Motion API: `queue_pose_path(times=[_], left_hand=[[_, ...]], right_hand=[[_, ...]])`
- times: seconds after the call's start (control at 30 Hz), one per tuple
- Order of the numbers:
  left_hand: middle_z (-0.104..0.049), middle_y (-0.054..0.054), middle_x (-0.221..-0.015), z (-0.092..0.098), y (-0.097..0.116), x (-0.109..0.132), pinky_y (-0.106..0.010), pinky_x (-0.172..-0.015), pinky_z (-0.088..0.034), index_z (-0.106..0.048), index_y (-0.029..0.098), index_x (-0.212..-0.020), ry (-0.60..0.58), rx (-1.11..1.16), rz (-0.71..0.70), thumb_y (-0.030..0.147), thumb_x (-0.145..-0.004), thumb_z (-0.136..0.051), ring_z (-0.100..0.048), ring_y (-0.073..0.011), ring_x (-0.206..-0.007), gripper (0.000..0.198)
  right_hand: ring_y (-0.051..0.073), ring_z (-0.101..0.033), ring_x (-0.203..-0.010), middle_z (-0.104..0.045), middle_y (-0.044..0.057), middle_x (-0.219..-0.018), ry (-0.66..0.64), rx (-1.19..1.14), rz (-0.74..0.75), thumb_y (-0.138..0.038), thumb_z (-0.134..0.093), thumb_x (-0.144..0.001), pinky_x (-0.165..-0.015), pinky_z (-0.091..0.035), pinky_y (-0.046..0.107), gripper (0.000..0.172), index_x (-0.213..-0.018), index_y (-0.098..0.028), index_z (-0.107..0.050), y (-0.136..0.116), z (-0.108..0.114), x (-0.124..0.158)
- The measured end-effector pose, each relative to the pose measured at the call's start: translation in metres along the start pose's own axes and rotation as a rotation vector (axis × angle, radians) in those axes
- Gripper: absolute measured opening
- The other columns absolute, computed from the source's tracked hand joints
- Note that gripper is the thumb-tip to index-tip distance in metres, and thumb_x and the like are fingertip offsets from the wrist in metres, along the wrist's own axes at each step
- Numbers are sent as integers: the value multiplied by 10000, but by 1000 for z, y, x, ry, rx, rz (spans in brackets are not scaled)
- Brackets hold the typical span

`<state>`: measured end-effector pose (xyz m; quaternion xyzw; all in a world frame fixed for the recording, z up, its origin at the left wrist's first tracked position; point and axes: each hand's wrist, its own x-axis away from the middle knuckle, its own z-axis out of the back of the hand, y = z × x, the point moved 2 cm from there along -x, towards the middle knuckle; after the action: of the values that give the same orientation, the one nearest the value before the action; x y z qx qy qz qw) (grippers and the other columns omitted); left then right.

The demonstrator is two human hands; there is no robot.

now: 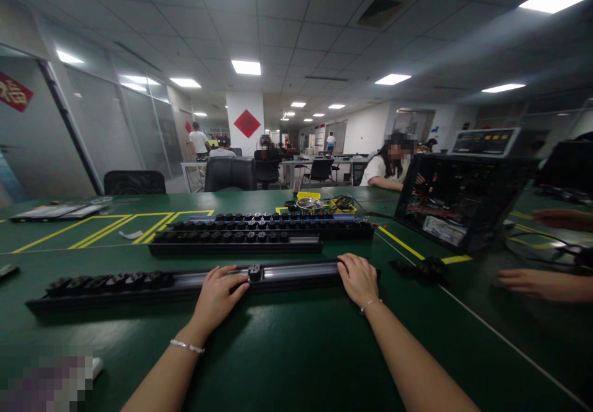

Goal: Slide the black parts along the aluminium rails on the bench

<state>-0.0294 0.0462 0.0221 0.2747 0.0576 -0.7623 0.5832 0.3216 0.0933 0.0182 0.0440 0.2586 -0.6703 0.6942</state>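
Note:
A long black power-strip rail [301,271] with a silvery channel lies across the green table before me. My left hand [219,291] grips it near the middle, fingers over the top and thumb on the near side. Just right of those fingers, one black socket module [254,272] sits alone in the channel. My right hand [358,278] is closed over the rail's right end, with its fingertips on the far side. Toward the left end, several black socket modules [113,281] stand in a row in the same channel.
Behind lie more black rails [236,246] filled with modules. An open computer case [456,205] stands at right, near another person's hands [544,283]. Black parts [424,269] lie right of my rail. A metal dish [309,203] and cables [343,202] are farther back. A person [384,168] sits opposite.

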Motion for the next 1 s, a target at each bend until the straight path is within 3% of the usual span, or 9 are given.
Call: queue_pose_path(times=[1.0], left_hand=[[-621, -5, -1158, -8, 13, 0, -455, -1023, -284, -600, 281, -1099, -80, 58, -68, 467, -806, -455, -421, -226, -1205, 376]], right_hand=[[208, -421, -1120, -544, 40, -1194, 5, -16, -20, -407, -264, -883, -944, -283, 408, 412, -1121, -259, -566, -2, 0, 0]])
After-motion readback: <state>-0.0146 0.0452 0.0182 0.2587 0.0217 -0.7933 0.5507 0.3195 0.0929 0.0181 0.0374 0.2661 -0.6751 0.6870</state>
